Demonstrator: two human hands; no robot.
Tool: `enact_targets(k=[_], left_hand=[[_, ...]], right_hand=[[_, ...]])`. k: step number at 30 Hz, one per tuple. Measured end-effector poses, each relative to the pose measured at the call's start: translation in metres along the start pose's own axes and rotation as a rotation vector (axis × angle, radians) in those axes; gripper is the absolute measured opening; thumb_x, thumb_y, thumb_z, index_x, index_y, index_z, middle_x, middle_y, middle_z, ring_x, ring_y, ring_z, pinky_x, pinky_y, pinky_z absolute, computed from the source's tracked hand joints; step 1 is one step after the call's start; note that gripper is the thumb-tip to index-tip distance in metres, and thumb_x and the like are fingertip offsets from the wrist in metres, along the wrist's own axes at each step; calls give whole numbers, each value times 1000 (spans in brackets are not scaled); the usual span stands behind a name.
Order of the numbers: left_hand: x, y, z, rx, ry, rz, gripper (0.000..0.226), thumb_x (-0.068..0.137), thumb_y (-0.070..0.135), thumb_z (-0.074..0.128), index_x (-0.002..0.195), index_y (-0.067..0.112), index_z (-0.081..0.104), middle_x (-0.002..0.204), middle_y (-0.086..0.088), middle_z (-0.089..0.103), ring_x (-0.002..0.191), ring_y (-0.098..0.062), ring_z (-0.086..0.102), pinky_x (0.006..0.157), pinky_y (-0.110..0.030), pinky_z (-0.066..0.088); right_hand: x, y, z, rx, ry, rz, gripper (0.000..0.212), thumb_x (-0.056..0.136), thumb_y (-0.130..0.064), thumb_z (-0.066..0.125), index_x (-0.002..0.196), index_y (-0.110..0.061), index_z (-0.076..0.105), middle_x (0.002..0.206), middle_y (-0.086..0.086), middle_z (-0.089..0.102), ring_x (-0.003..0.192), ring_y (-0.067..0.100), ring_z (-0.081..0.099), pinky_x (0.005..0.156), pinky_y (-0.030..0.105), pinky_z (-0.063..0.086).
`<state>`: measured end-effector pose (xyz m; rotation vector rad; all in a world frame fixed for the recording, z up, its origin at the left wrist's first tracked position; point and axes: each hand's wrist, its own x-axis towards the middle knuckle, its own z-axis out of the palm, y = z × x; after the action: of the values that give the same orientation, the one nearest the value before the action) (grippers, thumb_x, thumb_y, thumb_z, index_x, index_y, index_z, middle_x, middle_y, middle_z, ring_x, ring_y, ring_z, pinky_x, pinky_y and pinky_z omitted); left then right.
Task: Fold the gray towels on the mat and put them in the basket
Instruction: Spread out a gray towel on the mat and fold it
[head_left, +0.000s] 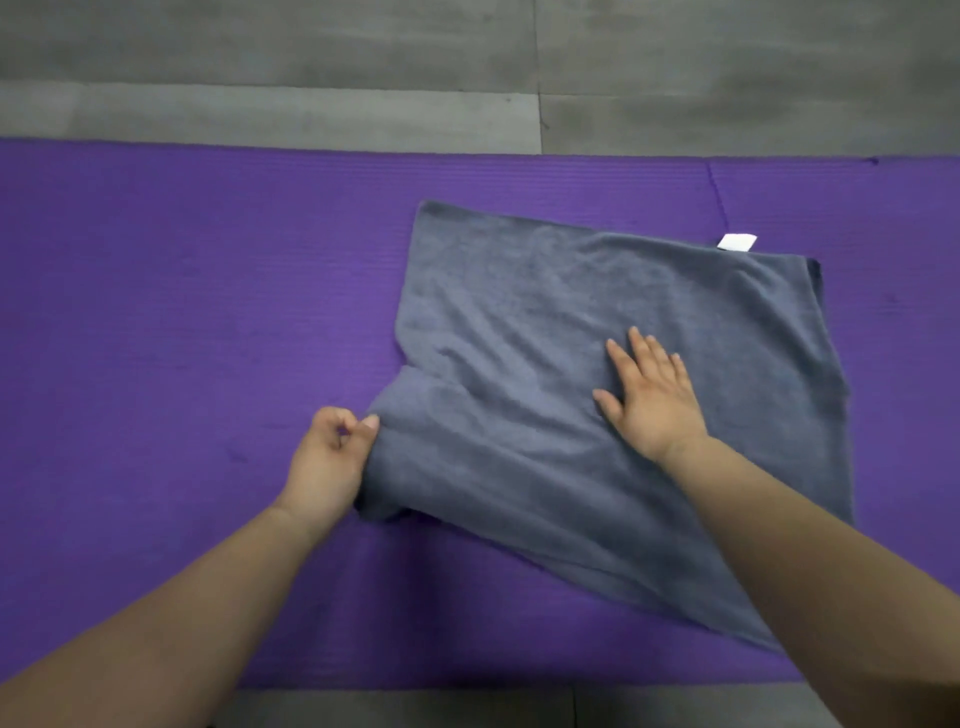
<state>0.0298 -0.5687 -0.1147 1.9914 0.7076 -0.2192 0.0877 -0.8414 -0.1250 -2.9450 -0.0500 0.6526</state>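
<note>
**Head view: one hand flat, one pinching the gray towel**

I'm looking down on the purple mat (182, 312), and the gray towel (571, 291) lies spread on its right half, a bit skewed and wrinkled. My left hand (332, 462) is at the towel's near-left edge, thumb and curled fingers pinching the cloth where it bunches up. My right hand (649, 400) lies palm down on the middle of the towel, fingers straight and slightly apart, pressing it to the mat. A white tag (736, 242) pokes out at the far-right edge. Gray floor (311, 52) runs beyond the mat.
</note>
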Motion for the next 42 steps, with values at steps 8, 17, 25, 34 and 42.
enact_targets(k=[8, 17, 25, 34, 42], left_hand=[[-8, -39, -51, 569, -337, -212, 38, 89, 21, 55, 55, 14, 39, 34, -2, 48, 34, -17, 52, 35, -22, 33], [67, 40, -12, 238, -63, 137, 31, 89, 9, 54, 116, -5, 55, 120, -21, 60, 103, -29, 57, 87, -23, 35], [128, 90, 42, 387, -206, 276, 34, 77, -8, 60, 108, 5, 55, 110, -21, 57, 107, -32, 54, 86, -23, 33], [128, 110, 42, 832, 16, 514, 48, 84, -5, 44, 131, 4, 46, 134, -28, 38, 120, -45, 37, 104, -44, 29], [66, 59, 67, 927, -212, 544, 69, 76, 47, 37, 133, 10, 46, 146, -24, 31, 131, -43, 36, 111, -49, 21]], right_hand=[[-1, -5, 13, -23, 64, 41, 84, 72, -57, 9, 147, -19, 10, 157, 6, 1, 146, 20, -3, 116, 34, -7], [0, 8, 7, 122, 213, 90, 90, 69, -61, 11, 142, -13, 32, 154, 12, 18, 143, 28, 15, 116, 38, 1], [31, 112, -53, 610, 354, 738, 64, 86, -24, 56, 139, 0, 30, 144, 24, 35, 132, 38, 34, 110, 41, 26], [53, 140, -57, 646, 392, 775, 48, 86, -23, 59, 130, -7, 47, 133, 22, 47, 126, 36, 41, 106, 39, 32], [81, 136, -60, 673, 331, 716, 45, 88, -28, 55, 124, -4, 47, 131, 18, 50, 124, 35, 44, 102, 38, 35]])
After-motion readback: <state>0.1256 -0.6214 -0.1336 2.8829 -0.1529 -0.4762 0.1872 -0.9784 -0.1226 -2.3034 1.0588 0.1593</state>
